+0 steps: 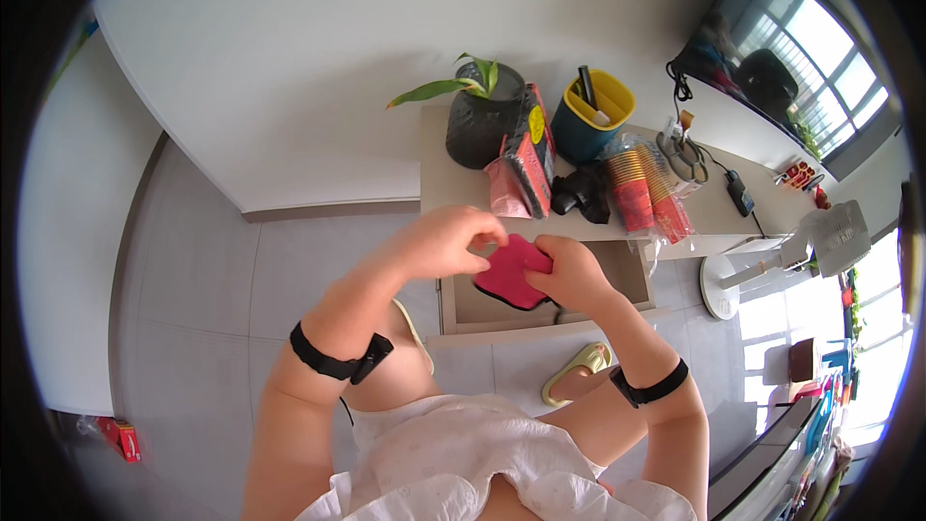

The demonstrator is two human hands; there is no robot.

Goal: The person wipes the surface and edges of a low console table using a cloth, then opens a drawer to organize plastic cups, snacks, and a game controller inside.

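Note:
A flat pink pouch or piece of cloth with a dark edge (pixel 512 273) is held above a pulled-out drawer (pixel 463 307). My right hand (pixel 571 271) grips its right side between thumb and fingers. At its upper left edge is my left hand (pixel 457 242), fingers curled and thumb apart; whether the fingertips touch it I cannot tell. The drawer's inside is partly hidden by my hands and the pink thing.
On the cabinet (pixel 441 195) stand a dark vase with a plant (pixel 483 119), a blue and yellow bin (pixel 589 119), a black plastic bag (pixel 584 192) and stacked red paper cups (pixel 633 192). A white fan (pixel 720 288) stands right, below a wall-mounted television (pixel 774 72).

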